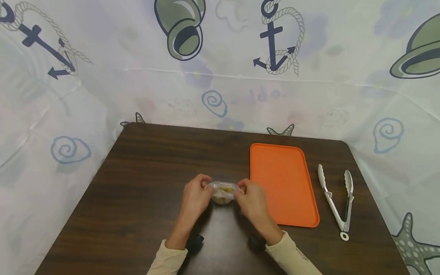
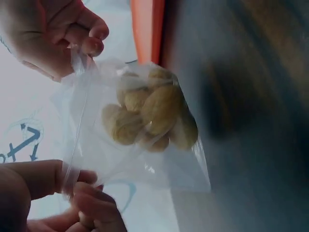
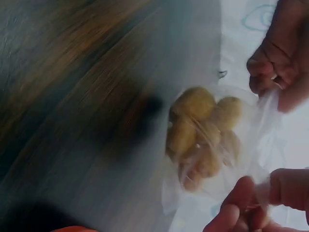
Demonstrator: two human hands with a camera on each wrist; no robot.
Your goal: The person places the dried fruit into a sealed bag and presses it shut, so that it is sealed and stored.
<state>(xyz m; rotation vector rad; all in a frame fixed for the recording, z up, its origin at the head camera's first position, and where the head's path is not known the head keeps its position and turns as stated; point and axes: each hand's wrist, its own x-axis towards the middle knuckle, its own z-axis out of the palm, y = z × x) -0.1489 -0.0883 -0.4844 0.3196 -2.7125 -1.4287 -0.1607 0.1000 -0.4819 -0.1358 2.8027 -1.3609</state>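
Note:
A clear plastic bag (image 1: 223, 186) hangs upright between both hands, just above the dark table. Inside it are several yellow-brown lumps (image 2: 161, 110) that look like small potatoes, gathered at the bottom. My left hand (image 1: 196, 194) pinches the left end of the bag's top edge between thumb and fingers. At the opposite end, my right hand (image 1: 252, 198) pinches the same edge, pulling it into a straight line. From the right wrist, the lumps (image 3: 193, 104) show through the film. Whether the bag's mouth is sealed I cannot tell.
An orange tray (image 1: 282, 183) lies flat on the brown wooden table (image 1: 148, 172), close to the right hand. Metal tongs (image 1: 338, 210) rest spread apart right of the tray. A white patterned cloth (image 1: 223, 76) hangs behind and beside the table.

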